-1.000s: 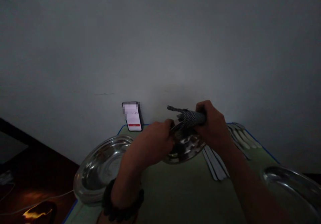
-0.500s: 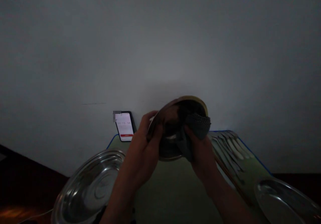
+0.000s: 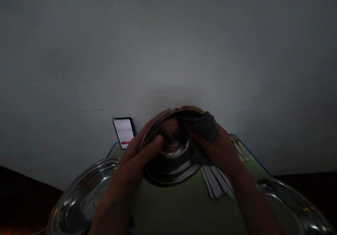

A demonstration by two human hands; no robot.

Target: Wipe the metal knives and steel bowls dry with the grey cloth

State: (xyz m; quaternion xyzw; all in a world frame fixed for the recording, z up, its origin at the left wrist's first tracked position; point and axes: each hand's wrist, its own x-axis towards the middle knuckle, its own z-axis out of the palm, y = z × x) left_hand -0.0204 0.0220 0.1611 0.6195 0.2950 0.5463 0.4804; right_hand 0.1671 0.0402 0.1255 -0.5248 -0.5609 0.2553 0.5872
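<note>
A shiny metal bowl (image 3: 171, 173) is held up above the table, its hollow side tilted toward me. My left hand (image 3: 139, 154) grips its left rim, thumb inside and fingers behind. In my right hand (image 3: 216, 147) is a bunched dark grey cloth (image 3: 202, 126), pressed against the bowl's right rim and inner wall. The fingers of the right hand are partly hidden by the cloth.
A large metal basin (image 3: 79, 200) stands at the left, and another metal dish (image 3: 297, 196) at the right. A phone (image 3: 124, 133) with a lit timer leans on the wall behind. Several pieces of cutlery (image 3: 217, 182) lie on the green table (image 3: 168, 210).
The bowl has turned to face me more and come slightly lower and left. My left thumb now lies farther inside it. The cloth stays at the right rim.
</note>
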